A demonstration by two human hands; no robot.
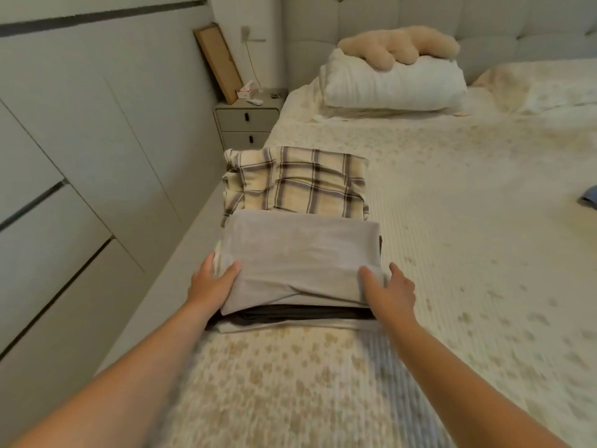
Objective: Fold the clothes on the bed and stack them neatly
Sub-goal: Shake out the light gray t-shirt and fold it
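Left hand (211, 279) and right hand (389, 287) clasp the folded grey cotton garment (300, 257) atop a small stack at the bed's (452, 221) left edge — uneven pressure could topple it off the side.

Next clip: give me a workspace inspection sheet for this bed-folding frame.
Surface: bed with a pale patterned cover.
Job's things: folded grey garment tops a stack over a dark garment; folded plaid garment lies behind it.
Clutter: blue cloth at the right edge.
Grippers: left hand and right hand grip the grey garment's near corners.
Cables: thin cord hangs on the wall above the nightstand.
Surroundings: pillow, plush toy, wardrobe doors.
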